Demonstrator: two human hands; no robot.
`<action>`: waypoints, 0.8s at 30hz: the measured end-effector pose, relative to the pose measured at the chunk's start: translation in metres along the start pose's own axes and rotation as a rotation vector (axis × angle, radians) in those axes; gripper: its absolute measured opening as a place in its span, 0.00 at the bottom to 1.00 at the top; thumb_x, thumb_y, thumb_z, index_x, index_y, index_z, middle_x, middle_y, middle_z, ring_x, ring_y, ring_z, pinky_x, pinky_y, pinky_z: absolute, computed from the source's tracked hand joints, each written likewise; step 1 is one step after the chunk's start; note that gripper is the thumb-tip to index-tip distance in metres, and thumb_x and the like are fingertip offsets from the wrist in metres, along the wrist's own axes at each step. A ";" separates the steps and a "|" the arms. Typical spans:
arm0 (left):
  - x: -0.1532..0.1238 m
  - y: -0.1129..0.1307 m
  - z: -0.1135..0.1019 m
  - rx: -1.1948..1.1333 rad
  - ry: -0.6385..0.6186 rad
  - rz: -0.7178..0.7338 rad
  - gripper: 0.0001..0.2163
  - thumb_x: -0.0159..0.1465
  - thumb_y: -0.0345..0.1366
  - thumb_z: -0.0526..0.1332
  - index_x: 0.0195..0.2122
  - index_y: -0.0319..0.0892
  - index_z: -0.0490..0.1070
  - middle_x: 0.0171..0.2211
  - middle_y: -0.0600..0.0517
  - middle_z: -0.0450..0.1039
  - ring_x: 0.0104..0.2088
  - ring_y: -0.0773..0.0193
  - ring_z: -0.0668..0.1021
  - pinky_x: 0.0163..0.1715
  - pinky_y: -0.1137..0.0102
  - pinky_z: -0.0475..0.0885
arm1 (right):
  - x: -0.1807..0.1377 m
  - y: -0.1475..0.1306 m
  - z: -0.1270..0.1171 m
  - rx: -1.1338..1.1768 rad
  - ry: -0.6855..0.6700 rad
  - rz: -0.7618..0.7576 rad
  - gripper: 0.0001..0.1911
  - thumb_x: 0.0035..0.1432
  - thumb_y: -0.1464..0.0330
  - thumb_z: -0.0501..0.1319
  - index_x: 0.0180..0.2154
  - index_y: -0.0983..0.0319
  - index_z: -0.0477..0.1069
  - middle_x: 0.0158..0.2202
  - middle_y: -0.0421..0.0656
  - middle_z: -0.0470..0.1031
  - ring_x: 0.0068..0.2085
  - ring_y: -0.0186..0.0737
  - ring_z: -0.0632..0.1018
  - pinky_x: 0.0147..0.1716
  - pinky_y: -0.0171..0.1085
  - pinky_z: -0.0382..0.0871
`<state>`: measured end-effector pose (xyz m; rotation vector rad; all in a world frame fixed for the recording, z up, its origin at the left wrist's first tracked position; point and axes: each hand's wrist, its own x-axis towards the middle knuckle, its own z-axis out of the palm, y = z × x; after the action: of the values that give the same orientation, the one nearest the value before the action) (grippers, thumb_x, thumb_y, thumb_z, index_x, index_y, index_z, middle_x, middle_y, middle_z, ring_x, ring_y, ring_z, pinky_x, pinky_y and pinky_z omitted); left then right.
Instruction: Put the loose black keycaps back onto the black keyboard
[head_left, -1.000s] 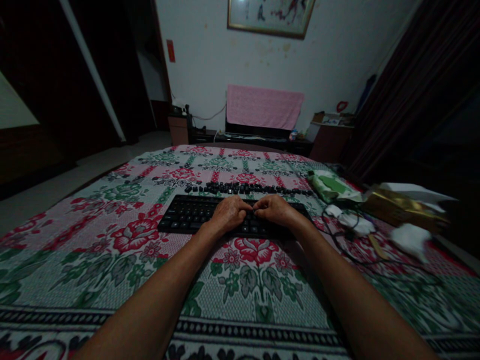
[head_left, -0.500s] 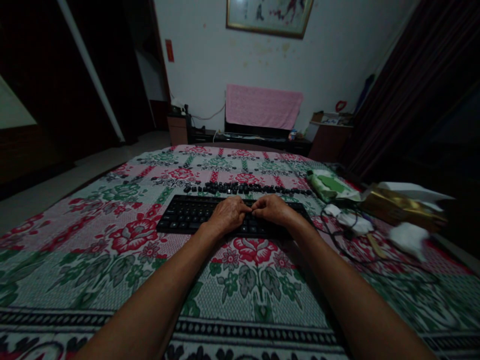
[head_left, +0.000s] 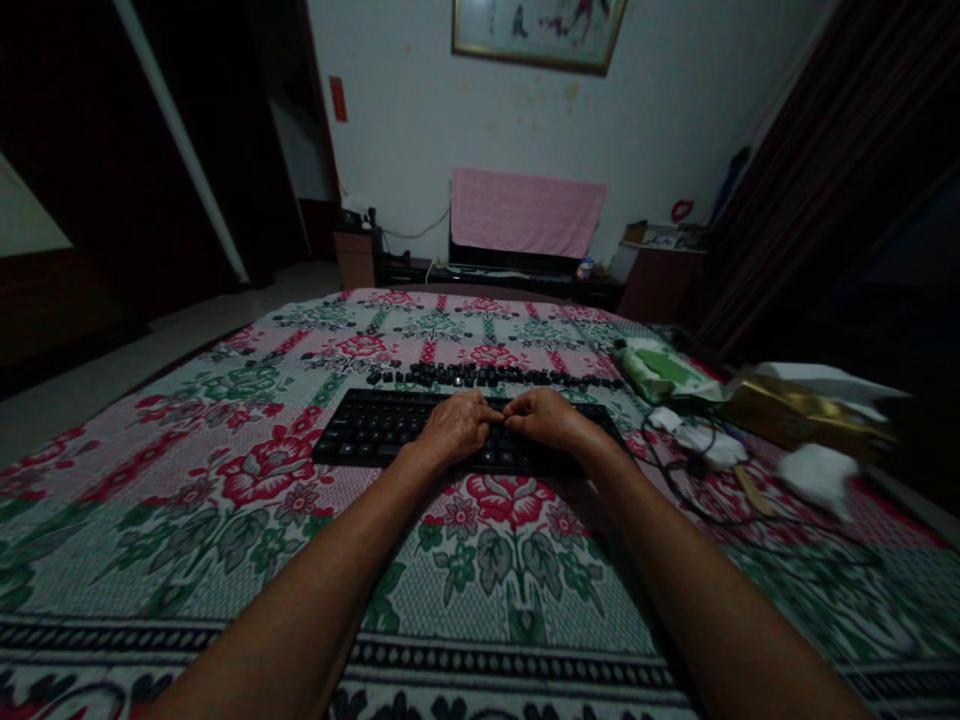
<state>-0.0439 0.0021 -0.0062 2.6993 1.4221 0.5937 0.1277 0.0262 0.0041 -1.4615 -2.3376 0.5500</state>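
Observation:
A black keyboard (head_left: 367, 425) lies on the flowered bedspread, facing me. My left hand (head_left: 459, 425) rests over its middle, fingers curled, the index finger stretched toward the right hand. My right hand (head_left: 546, 415) is over the right part of the keyboard with thumb and fingertips pinched together. The fingertips of both hands nearly meet above the keys. Whatever the pinched fingers hold, if anything, is too small and dark to make out. Just behind the keyboard runs a row of loose black keycaps (head_left: 487, 376).
To the right lie a green tissue pack (head_left: 660, 372), a gold box (head_left: 802, 410), crumpled white tissues (head_left: 709, 442), a flat wooden stick (head_left: 752, 490) and a looping black cable (head_left: 675, 490). A pink towel (head_left: 529, 212) drapes over something at the far wall.

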 end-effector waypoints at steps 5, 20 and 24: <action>-0.001 -0.001 0.002 -0.003 0.016 0.003 0.16 0.55 0.32 0.50 0.41 0.51 0.70 0.33 0.51 0.65 0.35 0.65 0.68 0.37 0.71 0.63 | -0.001 -0.004 0.001 -0.043 0.002 0.025 0.11 0.42 0.68 0.54 0.24 0.64 0.73 0.17 0.38 0.68 0.19 0.28 0.65 0.17 0.27 0.52; 0.000 0.000 0.002 0.035 0.006 -0.022 0.16 0.55 0.31 0.50 0.41 0.51 0.70 0.34 0.51 0.66 0.35 0.65 0.69 0.36 0.71 0.64 | 0.000 -0.004 0.000 -0.123 0.009 -0.061 0.10 0.43 0.69 0.53 0.27 0.62 0.73 0.21 0.38 0.71 0.23 0.30 0.68 0.21 0.28 0.54; 0.000 -0.001 0.003 -0.016 0.023 -0.030 0.16 0.54 0.30 0.50 0.41 0.50 0.70 0.33 0.52 0.68 0.36 0.65 0.70 0.37 0.72 0.64 | -0.001 -0.005 -0.001 -0.128 0.001 -0.082 0.11 0.43 0.69 0.53 0.27 0.62 0.73 0.22 0.38 0.72 0.24 0.31 0.69 0.22 0.29 0.55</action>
<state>-0.0433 0.0033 -0.0089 2.6632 1.4541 0.6338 0.1246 0.0235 0.0075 -1.4114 -2.4600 0.3846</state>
